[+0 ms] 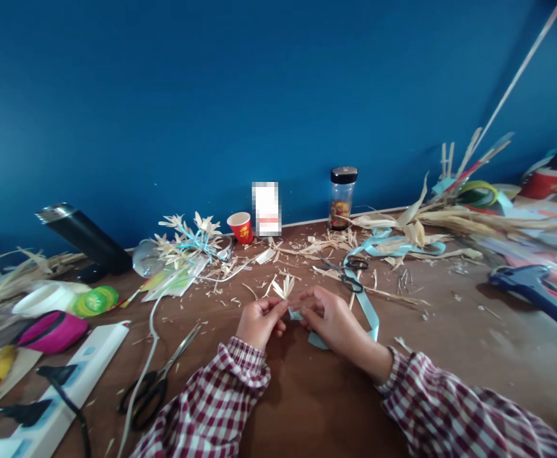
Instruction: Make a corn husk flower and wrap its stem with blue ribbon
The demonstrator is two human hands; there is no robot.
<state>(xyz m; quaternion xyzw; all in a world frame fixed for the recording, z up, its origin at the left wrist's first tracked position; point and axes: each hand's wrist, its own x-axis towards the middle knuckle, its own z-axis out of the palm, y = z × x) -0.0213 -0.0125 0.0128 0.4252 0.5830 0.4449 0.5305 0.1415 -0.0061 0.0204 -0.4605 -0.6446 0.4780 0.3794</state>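
Observation:
Between the thumb and fingers of my left hand (262,320) is the base of a small corn-husk flower (284,288), its pale pointed petals fanning upward. My right hand (331,322) is closed close beside it, thumb and fingers pinching a light blue ribbon (368,316). One bit of the ribbon shows right below the flower, between the two hands. From under my right hand the ribbon runs back past a small pair of dark-handled scissors (353,275) toward the wall. My fingers partly hide the flower's lower end.
Larger black-handled scissors (156,385) lie beside my left sleeve, near a white cable and a power strip (75,375). Finished husk flowers (190,238), a red paper cup (240,228) and a lidded jar (342,198) stand along the wall. A blue glue gun (538,289) lies right.

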